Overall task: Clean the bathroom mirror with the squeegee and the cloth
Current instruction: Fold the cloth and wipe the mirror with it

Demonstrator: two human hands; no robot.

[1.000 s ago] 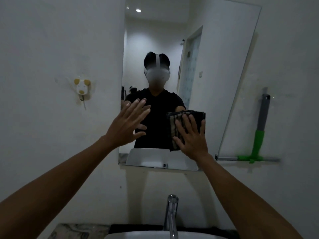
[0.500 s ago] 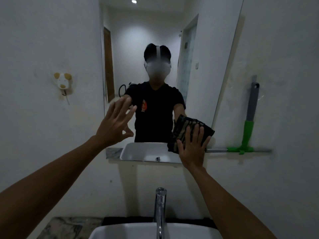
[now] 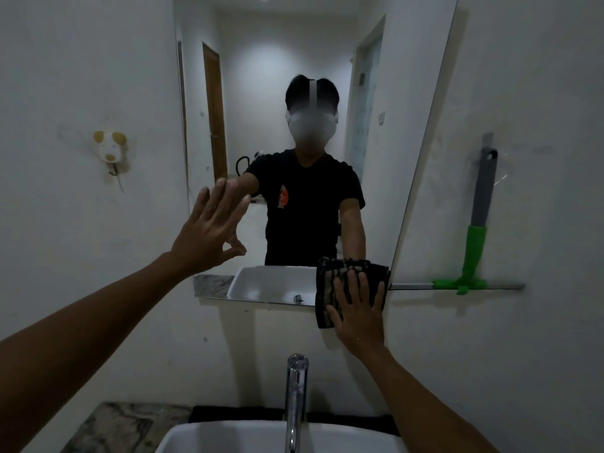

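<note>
Your right hand (image 3: 358,313) lies flat, fingers spread, pressing the cloth (image 3: 330,289) against the bottom right corner of the mirror (image 3: 392,125); it clasps nothing, the palm alone pins the fabric. The cloth is a folded dark pad with pale stripes, soft and ribbed-looking, and it overlaps the mirror's lower edge so that its bottom part sits on the wall below; your fingers hide much of its right half. Your left hand (image 3: 212,230) is open and empty, fingers straight and close together, thumb curled towards the forefinger, raised near the mirror's left edge; you cannot tell whether it touches the glass. The mirror is a smooth, frameless sheet with slanted sides, cut off at the top of the view. The squeegee (image 3: 475,230) hangs on the wall to the right of the mirror, well apart from both hands: a grey handle above, a bright green neck below, and a thin pale blade running level, its left end just beside the cloth. A small dog-shaped hook (image 3: 109,150) sticks to the wall on the left. Below, a shiny metal tap (image 3: 295,397) rises over a white basin (image 3: 228,439), with a mottled stone counter (image 3: 114,426) beside it, both cut off by the lower edge. The light is dim, so fine streaks on the glass are hard to make out.
</note>
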